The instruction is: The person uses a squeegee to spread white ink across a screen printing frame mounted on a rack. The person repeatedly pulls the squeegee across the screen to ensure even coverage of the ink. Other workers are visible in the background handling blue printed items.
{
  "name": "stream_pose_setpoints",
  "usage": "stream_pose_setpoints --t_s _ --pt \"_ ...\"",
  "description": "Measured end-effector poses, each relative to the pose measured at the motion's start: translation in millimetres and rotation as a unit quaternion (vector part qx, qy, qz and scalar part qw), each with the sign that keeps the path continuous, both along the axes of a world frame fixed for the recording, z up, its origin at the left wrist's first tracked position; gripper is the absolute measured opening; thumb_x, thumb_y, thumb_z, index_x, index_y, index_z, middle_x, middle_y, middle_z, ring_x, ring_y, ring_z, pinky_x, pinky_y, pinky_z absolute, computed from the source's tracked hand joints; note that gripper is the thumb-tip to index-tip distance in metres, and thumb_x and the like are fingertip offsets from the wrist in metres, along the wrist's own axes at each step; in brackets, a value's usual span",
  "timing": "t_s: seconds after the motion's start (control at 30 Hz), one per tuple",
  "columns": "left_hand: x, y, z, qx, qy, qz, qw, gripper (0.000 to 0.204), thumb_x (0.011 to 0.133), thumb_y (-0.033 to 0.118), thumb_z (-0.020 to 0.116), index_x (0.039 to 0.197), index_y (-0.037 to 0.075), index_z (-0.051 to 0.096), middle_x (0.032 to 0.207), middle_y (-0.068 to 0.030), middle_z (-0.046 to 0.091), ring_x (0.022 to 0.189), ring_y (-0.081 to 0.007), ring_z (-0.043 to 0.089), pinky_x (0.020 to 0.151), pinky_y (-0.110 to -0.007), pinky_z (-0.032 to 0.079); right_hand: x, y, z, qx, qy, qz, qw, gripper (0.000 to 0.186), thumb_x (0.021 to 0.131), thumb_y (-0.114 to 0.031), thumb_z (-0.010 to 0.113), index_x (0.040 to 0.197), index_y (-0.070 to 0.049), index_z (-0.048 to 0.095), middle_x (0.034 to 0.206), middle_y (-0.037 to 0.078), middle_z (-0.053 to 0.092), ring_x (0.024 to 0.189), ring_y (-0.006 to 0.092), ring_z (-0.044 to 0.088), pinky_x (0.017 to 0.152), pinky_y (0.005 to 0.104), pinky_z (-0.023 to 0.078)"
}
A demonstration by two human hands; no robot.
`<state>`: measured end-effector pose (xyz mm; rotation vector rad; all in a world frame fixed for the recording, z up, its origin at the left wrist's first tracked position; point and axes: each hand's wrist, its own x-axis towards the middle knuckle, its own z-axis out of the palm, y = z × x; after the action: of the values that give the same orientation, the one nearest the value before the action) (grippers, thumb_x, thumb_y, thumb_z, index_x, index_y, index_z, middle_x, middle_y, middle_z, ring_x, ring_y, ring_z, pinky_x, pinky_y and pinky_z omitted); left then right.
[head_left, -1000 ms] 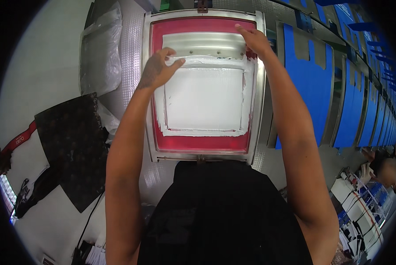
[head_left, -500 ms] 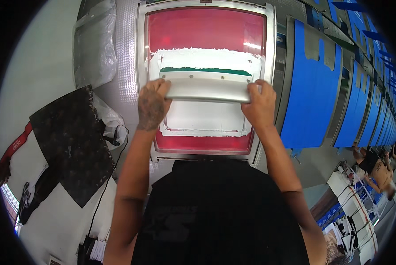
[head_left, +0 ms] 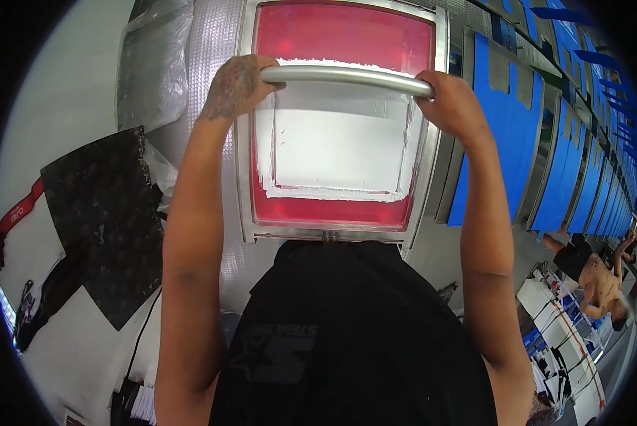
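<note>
A metal-framed screen point(head_left: 340, 215) with pink mesh takes up the middle of the view and is the biggest single thing in it. To the right of the screen, and apart from it, a row of blue boards point(head_left: 499, 149) runs off toward the edge, each with a notched end. On the screen itself lies a broad white layer point(head_left: 340, 156), rough-edged, with pink mesh showing above and below it. Left of the screen, toward its lower end and well apart from it, is a dark speckled sheet point(head_left: 102, 220); level with the screen's upper part, on the same side, is a panel in clear plastic point(head_left: 155, 71). A long silvery bar point(head_left: 347, 76) spans the upper part of the screen crosswise; whether its underside touches the layer cannot be told. Over the screen's left rail, the left hand point(head_left: 237, 85) is closed around the bar's left end; near the right rail, the right hand point(head_left: 450, 103) is closed around the other end.
</note>
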<state>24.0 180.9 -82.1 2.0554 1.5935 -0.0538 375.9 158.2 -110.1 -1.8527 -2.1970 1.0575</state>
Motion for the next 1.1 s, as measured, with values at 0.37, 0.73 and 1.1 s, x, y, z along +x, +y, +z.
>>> stream_pose_setpoints --t_s 0.37,0.73,1.1 --pt "-7.7 -152.4 -36.4 0.196 -0.017 -0.023 0.98 0.036 0.075 0.005 0.074 0.109 0.004 0.066 0.104 -0.0137 0.068 0.099 -0.032 0.064 0.085 -0.042 0.052 -32.5 -154.4 -44.5 0.153 -0.065 -0.003 0.986 0.035 0.066 0.0 0.066 0.099 -0.009 0.061 0.093 0.006 0.06 0.096 0.0258 0.061 0.093 0.0439 0.041" --pt "-12.8 -222.8 14.5 0.121 0.017 -0.034 0.992 0.04 0.063 0.026 0.088 0.092 0.007 0.067 0.084 -0.0085 0.066 0.08 -0.0271 0.063 0.077 -0.039 0.049 -30.3 -211.4 7.9 0.023 -0.033 -0.008 0.999 0.022 0.068 -0.011 0.077 0.088 -0.008 0.068 0.085 0.007 0.067 0.082 0.0279 0.063 0.084 0.0388 0.045" --pt "-20.1 -260.4 -11.5 0.042 0.019 0.0 0.999 0.026 0.073 0.018 0.077 0.095 0.006 0.068 0.091 -0.012 0.066 0.088 -0.0332 0.062 0.083 -0.044 0.049 -50.2 -250.4 -10.8 0.075 -0.042 -0.071 0.994 0.02 0.061 -0.005 0.072 0.078 -0.009 0.063 0.078 0.008 0.063 0.075 0.0281 0.06 0.076 0.0384 0.041"
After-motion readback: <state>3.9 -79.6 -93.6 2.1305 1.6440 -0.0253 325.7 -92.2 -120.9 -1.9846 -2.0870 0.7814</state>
